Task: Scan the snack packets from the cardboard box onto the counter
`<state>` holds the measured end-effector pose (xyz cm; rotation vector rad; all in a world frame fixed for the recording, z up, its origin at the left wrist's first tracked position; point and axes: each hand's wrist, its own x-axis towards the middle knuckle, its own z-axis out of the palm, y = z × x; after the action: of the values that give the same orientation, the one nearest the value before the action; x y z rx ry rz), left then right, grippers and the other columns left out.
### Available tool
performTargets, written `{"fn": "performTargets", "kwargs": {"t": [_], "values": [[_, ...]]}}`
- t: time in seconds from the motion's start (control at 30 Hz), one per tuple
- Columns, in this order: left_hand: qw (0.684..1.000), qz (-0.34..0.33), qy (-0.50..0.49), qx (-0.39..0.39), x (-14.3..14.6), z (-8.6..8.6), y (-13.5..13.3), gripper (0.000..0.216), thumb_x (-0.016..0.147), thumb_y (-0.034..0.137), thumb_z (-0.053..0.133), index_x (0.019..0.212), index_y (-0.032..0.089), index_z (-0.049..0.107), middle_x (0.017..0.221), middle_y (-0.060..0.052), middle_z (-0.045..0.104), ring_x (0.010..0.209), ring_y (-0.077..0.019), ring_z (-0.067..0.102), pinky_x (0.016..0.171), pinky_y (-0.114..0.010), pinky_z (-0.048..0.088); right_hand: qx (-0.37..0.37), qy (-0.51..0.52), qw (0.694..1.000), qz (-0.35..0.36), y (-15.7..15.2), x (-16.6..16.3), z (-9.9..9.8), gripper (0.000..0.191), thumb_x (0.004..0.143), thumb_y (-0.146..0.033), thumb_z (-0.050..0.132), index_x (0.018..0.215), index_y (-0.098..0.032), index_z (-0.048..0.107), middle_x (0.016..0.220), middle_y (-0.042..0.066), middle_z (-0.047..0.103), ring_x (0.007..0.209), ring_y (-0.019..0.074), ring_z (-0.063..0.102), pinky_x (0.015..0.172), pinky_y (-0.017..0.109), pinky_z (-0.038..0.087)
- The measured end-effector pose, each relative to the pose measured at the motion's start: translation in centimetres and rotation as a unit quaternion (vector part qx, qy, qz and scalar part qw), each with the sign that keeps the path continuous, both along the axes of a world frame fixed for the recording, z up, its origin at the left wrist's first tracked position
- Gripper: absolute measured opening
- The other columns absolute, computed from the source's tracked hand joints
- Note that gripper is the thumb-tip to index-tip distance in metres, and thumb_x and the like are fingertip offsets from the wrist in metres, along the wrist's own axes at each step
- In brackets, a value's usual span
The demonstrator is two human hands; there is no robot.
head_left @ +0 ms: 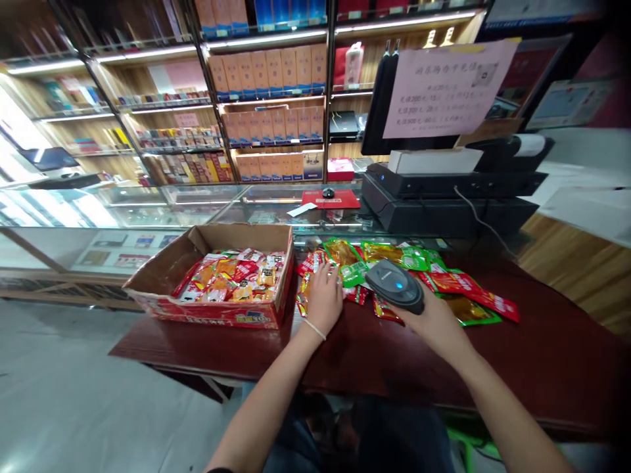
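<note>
The left hand's fingers (331, 272) are slightly apart, laid over small red-and-yellow glossy plastic packets (302, 302); whether they pinch one cannot be told. The left hand (325, 299) wears a thin pale bracelet (315, 329) at its wrist. The right hand (434, 318) has its fingers wrapped around a dark grey handheld plastic scanner (394, 286) with a blue light on top, its head tilted over the packets toward the left hand. Around both hands, a loose, overlapping band of packets lies toward the far edge of the dark red-brown wooden table (365, 355): flat green-edged packets with amber-brown contents (394, 255) and, toward the right, long red glossy packets (461, 287). Just left of the left hand, near the table's left corner, stands an open red-printed cardboard box (197, 314), well filled with small red, orange and white packets (231, 272). The work looks to be under way: the loose packets lie out and the scanner is in hand, but nothing shows which have been scanned, so what is left cannot be counted. Past the table's far edge are a glass counter (266, 213), a black monitor with a pink paper sheet (436, 98), and lit shelves of tan cartons (269, 72).
</note>
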<state>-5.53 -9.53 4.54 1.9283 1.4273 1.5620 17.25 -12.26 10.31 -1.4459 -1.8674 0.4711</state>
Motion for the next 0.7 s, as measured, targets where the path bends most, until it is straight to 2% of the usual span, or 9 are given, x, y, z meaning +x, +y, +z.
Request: {"fn": "performTargets", "kwargs": {"t": [0.13, 0.23, 0.3, 0.4, 0.53, 0.6, 0.7], "values": [[0.996, -0.054, -0.06, 0.047, -2.5, 5.8, -2.4, 0.033, 0.09, 0.022, 0.055, 0.12, 0.028, 0.068, 0.136, -0.01, 0.057, 0.132, -0.0299, 0.047, 0.116, -0.048, 0.031, 0.046, 0.023, 0.998, 0.024, 1.5, -1.9, 1.6, 0.047, 0.078, -0.043, 0.069, 0.119, -0.022, 0.062, 0.109, 0.01, 0.073, 0.1, 0.0318, 0.069, 0.084, 0.042, 0.054], [0.999, -0.017, 0.007, 0.049, -6.9, 9.3, -3.5, 0.031, 0.091, 0.023, 0.054, 0.118, 0.027, 0.069, 0.124, -0.01, 0.064, 0.12, -0.0286, 0.056, 0.111, -0.046, 0.038, 0.048, 0.031, 0.997, 0.05, 2.4, -4.6, 2.9, 0.051, 0.076, -0.046, 0.07, 0.12, -0.022, 0.064, 0.108, 0.01, 0.074, 0.1, 0.0327, 0.069, 0.08, 0.04, 0.055], [0.998, 0.02, 0.046, 0.044, -10.9, 10.4, -3.7, 0.027, 0.091, 0.024, 0.054, 0.112, 0.026, 0.071, 0.114, -0.01, 0.068, 0.111, -0.0273, 0.06, 0.107, -0.043, 0.041, 0.038, 0.024, 0.996, 0.073, 2.9, -6.8, 3.7, 0.05, 0.075, -0.046, 0.071, 0.118, -0.023, 0.067, 0.106, 0.009, 0.075, 0.099, 0.0334, 0.069, 0.078, 0.04, 0.055], [0.992, 0.091, 0.09, 0.021, -17.5, 10.5, -3.5, 0.025, 0.09, 0.024, 0.056, 0.108, 0.025, 0.073, 0.107, -0.009, 0.071, 0.103, -0.0261, 0.063, 0.101, -0.039, 0.044, 0.019, 0.01, 0.993, 0.119, 3.4, -10.5, 4.3, 0.041, 0.074, -0.045, 0.071, 0.109, -0.024, 0.071, 0.1, 0.007, 0.076, 0.095, 0.0338, 0.07, 0.075, 0.04, 0.054], [0.961, 0.206, 0.168, -0.071, -25.5, 9.3, -3.2, 0.024, 0.087, 0.024, 0.058, 0.105, 0.022, 0.073, 0.105, -0.009, 0.073, 0.097, -0.0249, 0.065, 0.094, -0.036, 0.048, -0.004, 0.001, 0.985, 0.173, 3.9, -15.9, 4.2, 0.029, 0.074, -0.043, 0.07, 0.096, -0.024, 0.074, 0.088, 0.006, 0.077, 0.086, 0.0328, 0.071, 0.071, 0.038, 0.053], [0.937, 0.228, 0.222, -0.143, -28.5, 8.8, -3.3, 0.026, 0.086, 0.024, 0.058, 0.107, 0.02, 0.072, 0.101, -0.009, 0.074, 0.093, -0.0243, 0.067, 0.089, -0.034, 0.049, -0.012, 0.005, 0.981, 0.196, 4.1, -18.4, 3.8, 0.031, 0.076, -0.044, 0.069, 0.101, -0.025, 0.073, 0.091, 0.005, 0.077, 0.087, 0.0323, 0.071, 0.07, 0.037, 0.053], [0.9, 0.22, 0.282, -0.25, -31.4, 8.3, -3.4, 0.025, 0.082, 0.026, 0.061, 0.102, 0.019, 0.073, 0.092, -0.008, 0.075, 0.086, -0.0232, 0.068, 0.081, -0.031, 0.05, -0.026, -0.005, 0.975, 0.221, 4.4, -21.2, 3.0, 0.031, 0.077, -0.045, 0.069, 0.102, -0.026, 0.073, 0.092, 0.005, 0.077, 0.088, 0.0318, 0.071, 0.069, 0.035, 0.052]]}}
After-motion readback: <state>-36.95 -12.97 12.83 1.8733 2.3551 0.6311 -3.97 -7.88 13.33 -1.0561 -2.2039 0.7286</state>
